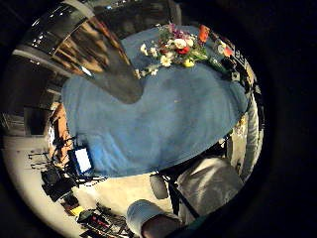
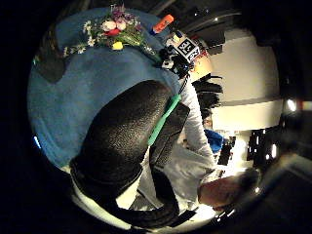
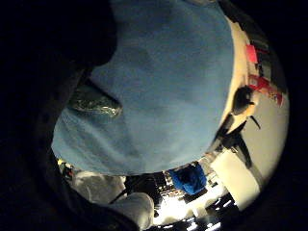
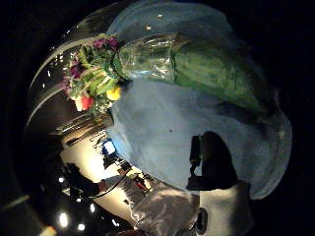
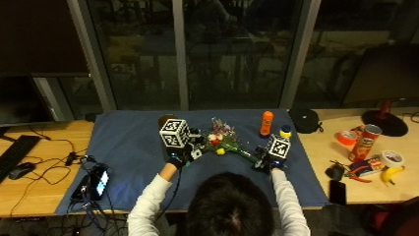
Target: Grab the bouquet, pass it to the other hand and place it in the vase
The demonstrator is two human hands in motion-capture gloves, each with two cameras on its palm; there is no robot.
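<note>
The bouquet [image 5: 221, 140] lies across the middle of the blue cloth [image 5: 131, 147], its flower heads toward the windows and its wrapped stems pointing to my right hand [image 5: 270, 162]. That hand is at the stem end, and its fingers seem curled round the green and clear wrap [image 4: 197, 64], a bit of which shows beside them [image 3: 94, 103]. My left hand [image 5: 177, 160] hovers left of the flowers and holds nothing; its thumb [image 2: 122, 146] fills that palm view. The dark brown vase [image 5: 165, 120] stands upright just beyond the left hand, and looks close in the little finger view as the vase [image 1: 99, 54].
An orange bottle [image 5: 266, 123] and a small yellow-capped bottle [image 5: 285, 131] stand behind the right hand. A black round object [image 5: 304, 120] sits at the cloth's far right corner. A phone [image 5: 98, 182] lies near the front left edge. A chips can [image 5: 369, 142], tape and a banana are on the wood at the right.
</note>
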